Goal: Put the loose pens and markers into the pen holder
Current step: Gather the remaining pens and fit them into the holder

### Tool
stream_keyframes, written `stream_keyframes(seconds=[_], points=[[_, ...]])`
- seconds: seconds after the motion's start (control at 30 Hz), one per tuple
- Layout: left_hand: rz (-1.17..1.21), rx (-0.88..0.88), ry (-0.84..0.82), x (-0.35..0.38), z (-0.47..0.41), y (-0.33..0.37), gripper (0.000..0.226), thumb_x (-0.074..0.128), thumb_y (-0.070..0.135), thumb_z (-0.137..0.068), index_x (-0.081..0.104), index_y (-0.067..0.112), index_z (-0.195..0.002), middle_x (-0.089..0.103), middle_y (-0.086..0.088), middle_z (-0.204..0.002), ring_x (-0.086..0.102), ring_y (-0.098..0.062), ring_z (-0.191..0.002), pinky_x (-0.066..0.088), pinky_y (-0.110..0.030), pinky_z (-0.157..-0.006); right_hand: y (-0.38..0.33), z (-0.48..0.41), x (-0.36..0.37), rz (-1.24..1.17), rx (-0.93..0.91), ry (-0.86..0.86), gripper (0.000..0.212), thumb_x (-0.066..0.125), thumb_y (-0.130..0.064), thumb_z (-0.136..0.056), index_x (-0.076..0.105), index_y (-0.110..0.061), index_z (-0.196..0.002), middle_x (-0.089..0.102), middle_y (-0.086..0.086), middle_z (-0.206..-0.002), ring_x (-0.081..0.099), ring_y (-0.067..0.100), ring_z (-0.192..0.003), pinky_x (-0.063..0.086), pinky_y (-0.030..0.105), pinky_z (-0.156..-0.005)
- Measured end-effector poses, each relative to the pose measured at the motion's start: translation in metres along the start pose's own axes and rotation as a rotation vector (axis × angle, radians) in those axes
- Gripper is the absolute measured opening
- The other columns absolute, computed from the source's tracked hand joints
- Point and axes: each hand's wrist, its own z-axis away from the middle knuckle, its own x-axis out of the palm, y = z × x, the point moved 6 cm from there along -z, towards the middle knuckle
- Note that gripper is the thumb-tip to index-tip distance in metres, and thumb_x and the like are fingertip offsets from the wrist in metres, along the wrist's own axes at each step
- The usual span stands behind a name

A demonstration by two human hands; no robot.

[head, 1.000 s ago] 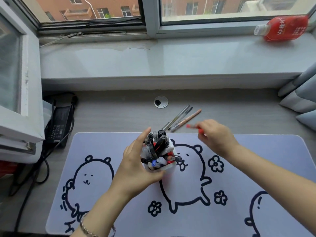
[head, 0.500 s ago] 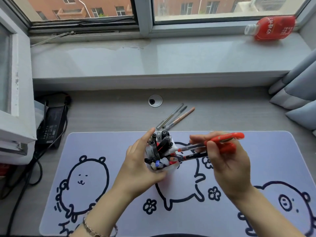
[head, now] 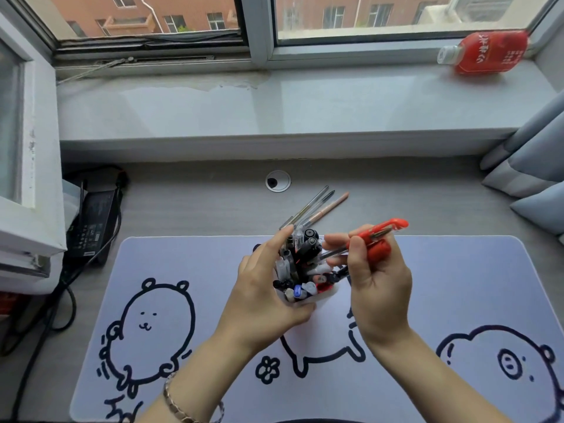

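A white pen holder packed with several pens and markers stands on the desk mat. My left hand wraps around its left side. My right hand is just to its right, closed on red-capped pens whose tips point down-left into the holder's mouth. Three loose pens lie together on the grey desk just beyond the holder, two clear and one pinkish.
The lilac desk mat with bear drawings covers the near desk. A cable grommet sits behind the loose pens. A black power adapter with cables lies at left. A red bottle rests on the windowsill; curtains hang right.
My right hand picked up red-capped pens from beside the loose pens, swung them back, and now has moved left so their tips sit at the holder. The left hand stayed on the holder.
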Motion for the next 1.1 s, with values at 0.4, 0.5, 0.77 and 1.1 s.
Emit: stream_keyframes(seconds=[0.4,0.5,0.77,1.1], points=[[-0.049,0.094,-0.099,0.016,-0.029,0.002,0.088,0.067,0.033,-0.052,0.023,0.059,-0.124,0.034,0.048,-0.113,0.039,-0.007,-0.109,0.033,-0.010,-0.091,0.000,-0.013,-0.015,0.164,-0.245,0.082,0.063,0.061,-0.002,-0.078,0.037,-0.046,-0.117,0.051,-0.029,-0.106,0.063,0.013,-0.080,0.049,0.015,-0.054],[-0.040,0.086,-0.098,0.013,-0.041,0.000,0.086,0.068,0.041,-0.052,0.025,0.048,-0.126,0.034,0.042,-0.114,0.039,0.000,-0.103,0.030,-0.005,-0.090,0.007,-0.022,-0.010,0.240,-0.287,0.076,0.018,0.047,-0.017,-0.093,0.052,-0.016,-0.110,0.056,-0.011,-0.102,0.063,0.012,-0.086,0.053,0.023,-0.066],[0.019,0.047,-0.141,0.003,-0.054,-0.036,0.087,0.072,0.034,-0.053,0.028,0.058,-0.124,0.036,0.048,-0.113,0.050,-0.018,-0.113,0.047,-0.035,-0.096,0.025,-0.023,0.042,0.327,-0.298,-0.200,0.023,0.043,-0.001,-0.089,0.061,0.004,-0.101,0.061,0.011,-0.106,0.055,0.013,-0.105,0.044,0.020,-0.095],[0.016,-0.050,-0.226,0.006,-0.052,-0.054,0.104,0.077,0.016,-0.065,0.011,0.071,-0.123,0.026,0.047,-0.125,0.033,0.011,-0.124,0.031,0.003,-0.089,0.054,0.004,0.055,0.870,-0.148,-0.603,0.076,0.015,-0.066,-0.087,0.007,-0.017,-0.145,-0.004,-0.006,-0.156,-0.011,0.010,-0.141,-0.008,0.037,-0.112]])
